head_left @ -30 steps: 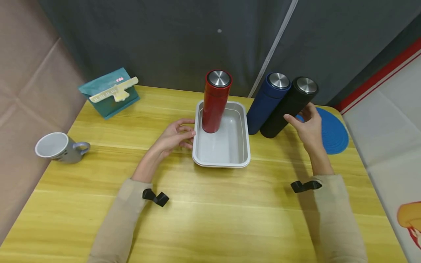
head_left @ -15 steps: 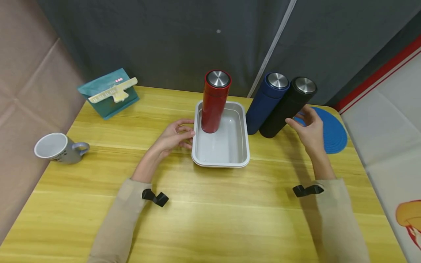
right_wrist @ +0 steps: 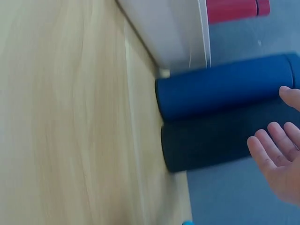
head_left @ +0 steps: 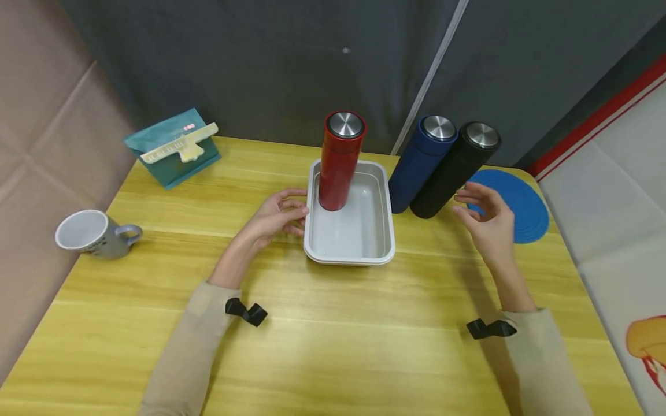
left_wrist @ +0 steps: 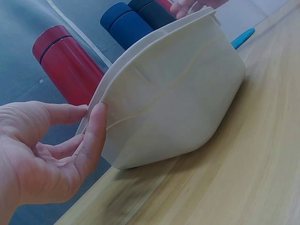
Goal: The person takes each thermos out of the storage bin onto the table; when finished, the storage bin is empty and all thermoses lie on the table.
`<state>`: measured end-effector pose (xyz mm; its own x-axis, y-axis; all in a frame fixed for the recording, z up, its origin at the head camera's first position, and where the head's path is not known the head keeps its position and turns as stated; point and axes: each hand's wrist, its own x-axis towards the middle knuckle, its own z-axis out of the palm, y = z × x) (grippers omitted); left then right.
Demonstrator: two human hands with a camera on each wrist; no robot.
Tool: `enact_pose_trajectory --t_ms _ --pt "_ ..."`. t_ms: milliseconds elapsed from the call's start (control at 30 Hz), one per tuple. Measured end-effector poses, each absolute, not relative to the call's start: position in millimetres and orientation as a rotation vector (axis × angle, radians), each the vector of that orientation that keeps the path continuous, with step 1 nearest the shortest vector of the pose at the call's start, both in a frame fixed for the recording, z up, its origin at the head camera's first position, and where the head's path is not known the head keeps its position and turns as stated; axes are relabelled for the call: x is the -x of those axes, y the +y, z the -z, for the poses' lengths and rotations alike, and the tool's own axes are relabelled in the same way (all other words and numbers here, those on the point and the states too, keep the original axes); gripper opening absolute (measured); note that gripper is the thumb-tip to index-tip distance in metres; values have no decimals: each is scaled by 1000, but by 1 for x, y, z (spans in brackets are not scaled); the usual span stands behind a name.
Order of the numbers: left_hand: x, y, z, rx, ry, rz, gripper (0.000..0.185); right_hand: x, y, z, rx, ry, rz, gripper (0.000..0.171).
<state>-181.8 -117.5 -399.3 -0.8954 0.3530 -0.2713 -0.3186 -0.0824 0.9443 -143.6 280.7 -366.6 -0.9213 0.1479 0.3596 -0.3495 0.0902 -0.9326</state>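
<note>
My left hand (head_left: 278, 215) rests its thumb and fingertips against the left side of a white plastic bin (head_left: 348, 242). In the left wrist view, those fingertips (left_wrist: 96, 117) touch the bin's rim from outside. A red thermos (head_left: 341, 164) with a steel-topped lid stands upright inside the bin. To the bin's right, a blue thermos (head_left: 422, 167) and a black thermos (head_left: 454, 173) stand side by side on the table. Just right of the black thermos is my right hand (head_left: 489, 222), fingers loosely bent, holding nothing. A small gap separates it from the bottle.
A round blue ribbed mat (head_left: 528, 211) lies behind my right hand. At the far left stand a grey mug (head_left: 106, 237) and a teal bag (head_left: 177, 167) with a cream clip (head_left: 189, 147). A dark curtain (head_left: 260, 69) backs the wooden table (head_left: 338, 335).
My right hand has let go of the black thermos and drawn back toward me, slightly to the right. The left hand, bin and bottles stay as they were.
</note>
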Motion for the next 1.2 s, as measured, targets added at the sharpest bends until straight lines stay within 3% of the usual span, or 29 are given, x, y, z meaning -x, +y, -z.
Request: enact_pose_trajectory --t_ms 667,1200 --pt "182 -117 399 -59 1743 -2030 48 159 193 358 -593 -2251 -1749 50" --pt "182 -118 400 -69 1734 -2036 49 176 141 329 -593 -2468 -1740 55"
